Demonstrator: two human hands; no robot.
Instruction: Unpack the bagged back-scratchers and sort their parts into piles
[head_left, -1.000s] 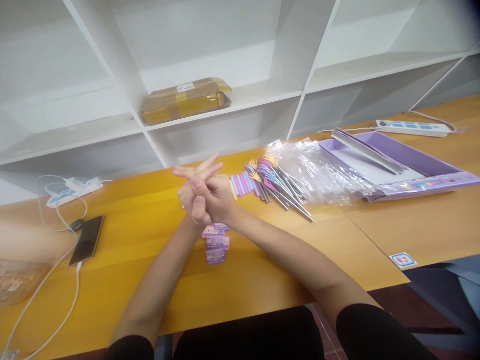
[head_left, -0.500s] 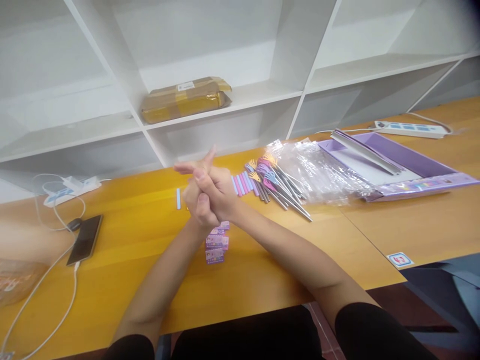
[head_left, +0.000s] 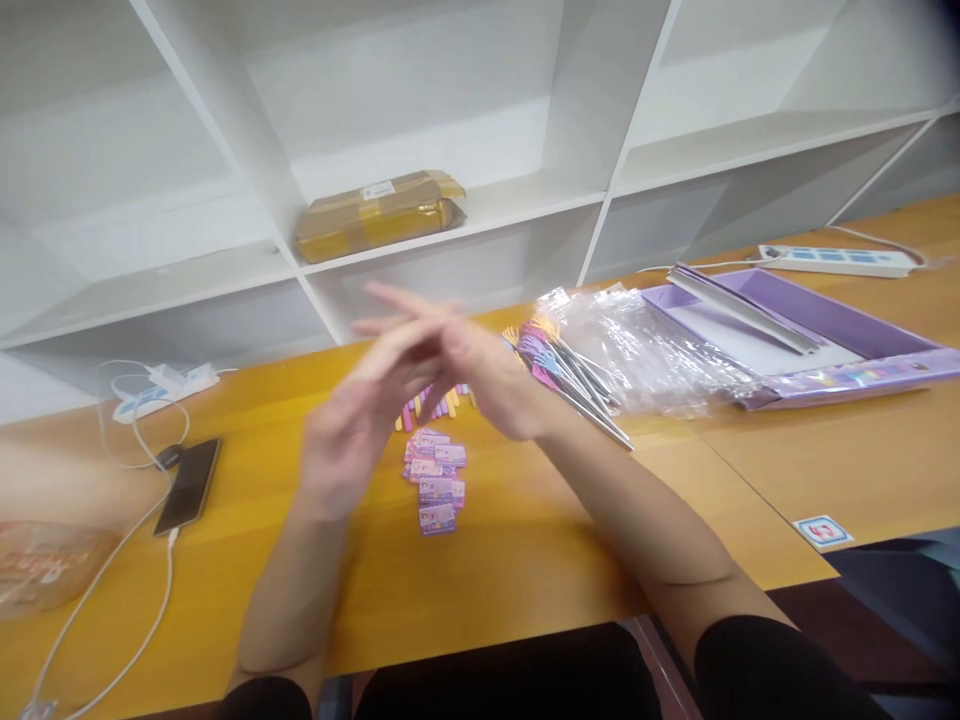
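Broadly, a white shelf unit [head_left: 525, 200] rises beyond the purple cards [head_left: 438, 490], which lie in an untidy column on the wooden table [head_left: 510, 560]. Farther back, to the right of the cards, sits an open purple tray [head_left: 817, 312], and clear plastic packaging [head_left: 645, 350] lies between it and them. The left hand [head_left: 349, 425] is just left of the cards, the right hand [head_left: 491, 372] beyond them on the right, both raised, palms parted, fingers loosely extended and gripping nothing visible; fingertips overlap in view, too blurred to tell if they touch. Beyond the cards, rightward, lie hand-topped rods [head_left: 589, 383]; well to their left, a dark phone [head_left: 189, 485]; just beyond them, small coloured sticks [head_left: 442, 404], partly hidden by fingers
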